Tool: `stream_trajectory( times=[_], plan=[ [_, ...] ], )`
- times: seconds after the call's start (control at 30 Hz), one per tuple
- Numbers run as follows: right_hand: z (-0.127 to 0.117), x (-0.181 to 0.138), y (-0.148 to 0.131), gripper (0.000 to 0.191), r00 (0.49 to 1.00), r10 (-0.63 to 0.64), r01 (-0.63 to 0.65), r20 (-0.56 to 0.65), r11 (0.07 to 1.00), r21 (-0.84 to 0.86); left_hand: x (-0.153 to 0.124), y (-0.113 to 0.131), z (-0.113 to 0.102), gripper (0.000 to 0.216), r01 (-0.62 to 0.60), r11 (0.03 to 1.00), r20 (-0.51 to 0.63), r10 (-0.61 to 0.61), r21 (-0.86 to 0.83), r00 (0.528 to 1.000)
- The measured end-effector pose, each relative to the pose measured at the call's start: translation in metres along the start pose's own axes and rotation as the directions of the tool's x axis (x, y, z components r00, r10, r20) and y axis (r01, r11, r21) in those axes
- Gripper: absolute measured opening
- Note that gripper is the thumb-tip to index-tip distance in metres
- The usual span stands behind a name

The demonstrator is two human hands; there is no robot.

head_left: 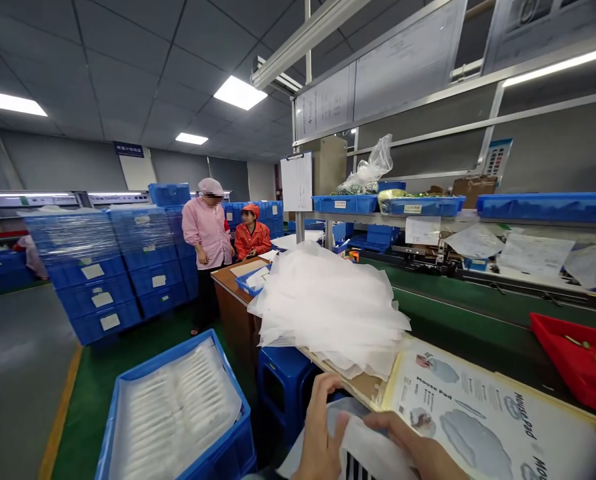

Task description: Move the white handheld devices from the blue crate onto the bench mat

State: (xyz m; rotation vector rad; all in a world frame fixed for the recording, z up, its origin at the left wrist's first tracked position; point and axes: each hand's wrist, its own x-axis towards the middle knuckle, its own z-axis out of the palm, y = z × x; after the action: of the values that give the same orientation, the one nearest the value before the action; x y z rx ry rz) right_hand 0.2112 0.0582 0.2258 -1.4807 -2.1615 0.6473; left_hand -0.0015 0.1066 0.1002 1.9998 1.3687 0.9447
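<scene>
My left hand (321, 430) is closed on a thin, translucent white sheet (365, 440) at the bottom of the view, its thumb and fingers pinching the edge. My right hand (415, 443) grips the same sheet from the other side, with its fingertips partly hidden. Between the hands the sheet bends and bulges, and black stripes show below it; what they belong to I cannot make out. Just beyond my hands rises a large loose pile of similar white sheets (328, 300). Right of them lies a printed board marked "Mouse Pad" (443, 400).
A blue crate (253, 440) with rows of white-wrapped items stands on the floor at left. Near the pile is a blue stool (283, 370). A red tray (553, 347) lies at right. Two people (208, 230) are beyond the desk, before stacked blue crates (98, 267).
</scene>
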Motion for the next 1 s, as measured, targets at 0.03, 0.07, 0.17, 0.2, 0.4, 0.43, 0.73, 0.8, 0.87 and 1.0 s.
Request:
stream_trajectory(
  times=[0.03, 0.07, 0.17, 0.2, 0.4, 0.43, 0.73, 0.8, 0.87, 1.0],
  plan=[
    [-0.002, -0.003, -0.008, 0.049, 0.999, -0.005, 0.006, -0.047, 1.000, 0.024, -0.006, 0.000, 0.001, 0.079, -0.026, 0.998, 0.032, 0.024, 0.058, 0.999],
    [-0.004, -0.007, -0.017, 0.044, 0.994, -0.004, 0.008, -0.111, 0.999, 0.038, -0.015, 0.000, 0.003, 0.087, -0.070, 0.990, 0.091, 0.059, 0.120, 0.994],
    [-0.010, -0.025, -0.043, 0.036, 0.974, -0.013, 0.009, -0.226, 1.000, -0.017, -0.040, -0.003, 0.007, 0.096, -0.148, 0.968, 0.104, 0.129, 0.203, 0.986],
    [-0.012, -0.032, -0.051, 0.033, 0.978, -0.029, 0.019, -0.204, 0.998, -0.052, -0.046, -0.006, 0.005, 0.090, -0.138, 0.972, 0.040, 0.133, 0.192, 0.990],
    [-0.032, -0.054, -0.043, 0.036, 0.986, 0.110, -0.067, 0.123, 0.948, -0.312, -0.027, -0.035, -0.056, 0.049, -0.052, 0.992, -0.075, 0.060, 0.114, 0.995],
    [-0.037, -0.052, -0.032, 0.034, 0.968, 0.181, -0.102, 0.171, 0.915, -0.390, -0.013, -0.038, -0.074, 0.048, -0.066, 0.983, -0.005, 0.068, 0.170, 0.998],
    [-0.129, 0.038, 0.028, 0.059, 0.734, -0.309, -0.177, -0.604, 0.772, -0.610, 0.145, 0.032, -0.239, 0.037, -0.347, 0.726, -0.386, 0.636, 0.594, 0.669],
    [-0.136, 0.074, 0.045, 0.054, 0.453, -0.401, -0.260, -0.797, 0.795, -0.548, 0.174, 0.049, -0.245, 0.020, -0.248, 0.739, -0.624, 0.667, 0.627, 0.407],
    [-0.127, 0.117, 0.073, 0.055, 0.317, -0.441, -0.282, -0.839, 0.801, -0.528, 0.201, 0.045, -0.235, 0.018, -0.192, 0.736, -0.698, 0.676, 0.649, 0.235],
    [-0.084, 0.200, 0.141, 0.063, 0.558, -0.415, -0.196, -0.719, 0.776, -0.600, 0.247, -0.020, -0.193, 0.028, -0.194, 0.770, -0.616, 0.612, 0.608, 0.496]
  ],
)
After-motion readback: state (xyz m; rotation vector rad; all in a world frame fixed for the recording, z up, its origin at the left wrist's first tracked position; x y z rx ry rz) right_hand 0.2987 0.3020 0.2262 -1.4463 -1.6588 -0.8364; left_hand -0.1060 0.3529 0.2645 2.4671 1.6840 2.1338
